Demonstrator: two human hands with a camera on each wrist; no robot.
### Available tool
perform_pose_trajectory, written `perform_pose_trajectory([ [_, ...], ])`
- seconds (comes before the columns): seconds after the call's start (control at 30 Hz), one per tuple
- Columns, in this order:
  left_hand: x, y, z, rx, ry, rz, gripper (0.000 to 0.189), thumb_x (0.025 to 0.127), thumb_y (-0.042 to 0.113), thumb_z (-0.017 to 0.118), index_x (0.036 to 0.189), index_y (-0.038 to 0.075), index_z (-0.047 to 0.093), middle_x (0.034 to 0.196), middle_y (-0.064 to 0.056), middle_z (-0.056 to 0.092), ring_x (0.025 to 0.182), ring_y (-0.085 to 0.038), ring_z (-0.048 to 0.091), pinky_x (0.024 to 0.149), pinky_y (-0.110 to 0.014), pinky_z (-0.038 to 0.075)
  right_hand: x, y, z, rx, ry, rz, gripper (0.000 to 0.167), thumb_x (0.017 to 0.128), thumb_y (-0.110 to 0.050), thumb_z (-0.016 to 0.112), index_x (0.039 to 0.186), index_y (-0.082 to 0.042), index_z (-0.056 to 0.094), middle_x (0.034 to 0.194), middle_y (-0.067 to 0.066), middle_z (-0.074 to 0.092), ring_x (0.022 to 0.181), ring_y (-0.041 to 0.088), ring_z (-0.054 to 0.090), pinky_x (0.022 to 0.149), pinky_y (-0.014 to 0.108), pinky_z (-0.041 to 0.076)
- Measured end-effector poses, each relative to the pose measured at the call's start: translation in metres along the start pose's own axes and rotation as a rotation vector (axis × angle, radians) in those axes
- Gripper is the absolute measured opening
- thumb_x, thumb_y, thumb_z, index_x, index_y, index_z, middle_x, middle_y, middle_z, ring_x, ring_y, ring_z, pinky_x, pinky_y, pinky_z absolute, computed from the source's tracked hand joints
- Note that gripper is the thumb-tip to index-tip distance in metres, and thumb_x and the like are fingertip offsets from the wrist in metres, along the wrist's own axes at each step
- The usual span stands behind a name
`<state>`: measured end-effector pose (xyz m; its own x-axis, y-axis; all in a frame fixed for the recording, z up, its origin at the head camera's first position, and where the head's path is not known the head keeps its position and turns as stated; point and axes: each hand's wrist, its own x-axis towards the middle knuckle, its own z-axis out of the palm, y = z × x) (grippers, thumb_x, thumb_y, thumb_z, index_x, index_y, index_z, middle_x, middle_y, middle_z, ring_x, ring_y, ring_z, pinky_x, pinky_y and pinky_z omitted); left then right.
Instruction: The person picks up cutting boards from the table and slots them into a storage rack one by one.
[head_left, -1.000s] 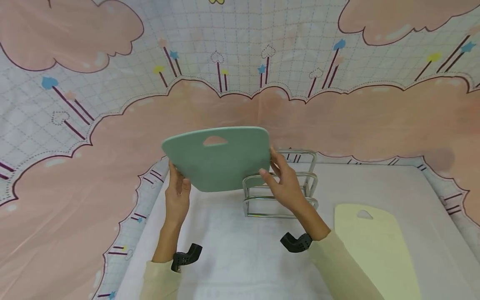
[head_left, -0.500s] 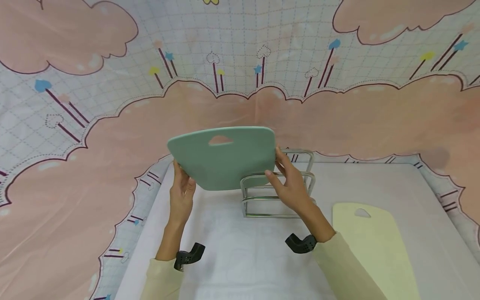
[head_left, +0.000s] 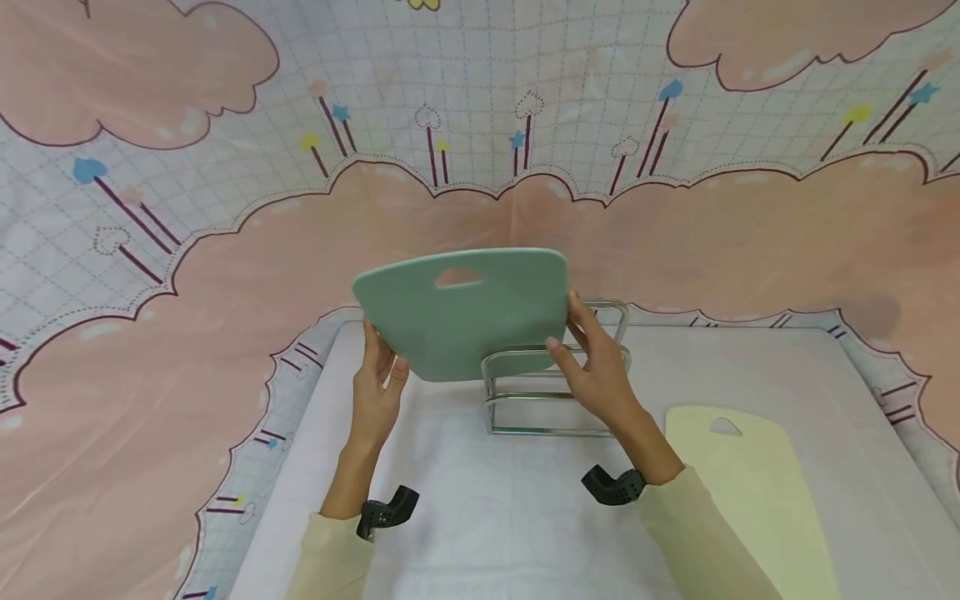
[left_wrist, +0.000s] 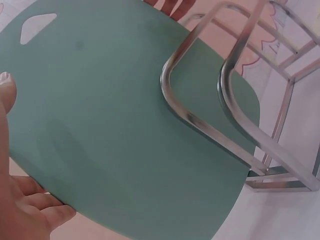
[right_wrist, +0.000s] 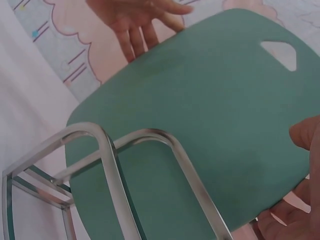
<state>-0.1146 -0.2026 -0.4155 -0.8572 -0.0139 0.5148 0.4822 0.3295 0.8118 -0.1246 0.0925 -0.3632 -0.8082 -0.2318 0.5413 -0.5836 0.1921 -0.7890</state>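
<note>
A green cutting board (head_left: 472, 321) with a cut-out handle slot stands raised on its long side, tilted slightly. My left hand (head_left: 380, 402) holds its left edge, thumb in front and fingers behind. On the opposite edge my right hand (head_left: 597, 383) grips it the same way, reaching over the silver metal rack (head_left: 525, 397). The board's lower right part sits behind the rack's front loop, between bars (left_wrist: 192, 120) in the left wrist view. From the right wrist, the board (right_wrist: 215, 100) is seen passing behind two rack loops.
A pale yellow cutting board (head_left: 750, 500) lies flat on the white table (head_left: 480, 517) at the right, partly under my right sleeve. A patterned cloth (head_left: 480, 221) hangs behind the table.
Both hands have carried the green cutting board to the right, so more of it lies behind the rack's front loop. The rack and the yellow board stay put.
</note>
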Motion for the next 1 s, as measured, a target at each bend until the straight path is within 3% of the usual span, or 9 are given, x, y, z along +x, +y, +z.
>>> perform_pose_trajectory([
  [0.1,0.002,0.005,0.002,-0.005,-0.011,0.001,0.076,0.098,0.031,0.054,0.155,0.022,0.003,0.150,-0.016,0.031,0.134,-0.034,0.035,0.107,-0.052,0.028,-0.001,0.001,-0.002,0.004,0.001,0.006,0.064,0.092,0.009,0.054,0.146,0.011,0.021,0.152,0.024,0.024,0.137,0.036,0.029,0.107,0.051,0.030],
  [0.2,0.004,0.021,0.005,-0.010,-0.016,-0.003,0.078,0.098,0.016,0.056,0.154,0.011,0.002,0.150,-0.022,0.028,0.134,-0.039,0.033,0.107,-0.056,0.026,-0.002,0.002,-0.005,-0.010,0.004,-0.003,0.064,0.091,0.010,0.054,0.146,0.011,0.021,0.151,0.024,0.024,0.136,0.037,0.031,0.106,0.051,0.030],
  [0.33,0.006,0.043,0.012,0.004,-0.039,-0.024,0.082,0.092,-0.004,0.057,0.151,-0.002,0.001,0.150,-0.028,0.022,0.133,-0.045,0.030,0.106,-0.060,0.023,-0.004,0.002,-0.009,-0.027,0.023,-0.014,0.064,0.090,0.012,0.055,0.145,0.012,0.022,0.149,0.026,0.028,0.133,0.040,0.034,0.105,0.053,0.032],
  [0.4,0.007,0.046,0.015,0.013,-0.053,-0.038,0.084,0.089,-0.010,0.056,0.150,-0.004,0.000,0.152,-0.027,0.020,0.134,-0.044,0.028,0.106,-0.059,0.023,-0.005,0.003,-0.012,-0.030,0.029,-0.009,0.064,0.089,0.012,0.055,0.145,0.013,0.023,0.149,0.026,0.028,0.133,0.041,0.034,0.104,0.053,0.032],
  [0.8,0.005,0.048,0.025,-0.002,-0.089,-0.061,0.083,0.091,-0.003,0.058,0.150,-0.003,-0.001,0.151,-0.028,0.018,0.134,-0.043,0.030,0.108,-0.055,0.025,-0.006,0.004,-0.026,-0.067,0.061,-0.007,0.061,0.089,0.013,0.056,0.143,0.014,0.027,0.140,0.031,0.039,0.127,0.043,0.041,0.101,0.053,0.035],
  [1.0,0.007,0.048,0.027,-0.005,-0.092,-0.024,0.084,0.090,-0.005,0.059,0.151,-0.001,0.001,0.148,-0.030,0.024,0.132,-0.044,0.033,0.105,-0.058,0.027,-0.007,0.004,-0.030,-0.075,0.063,-0.013,0.063,0.087,0.015,0.056,0.143,0.014,0.027,0.138,0.030,0.041,0.125,0.044,0.042,0.100,0.052,0.036],
])
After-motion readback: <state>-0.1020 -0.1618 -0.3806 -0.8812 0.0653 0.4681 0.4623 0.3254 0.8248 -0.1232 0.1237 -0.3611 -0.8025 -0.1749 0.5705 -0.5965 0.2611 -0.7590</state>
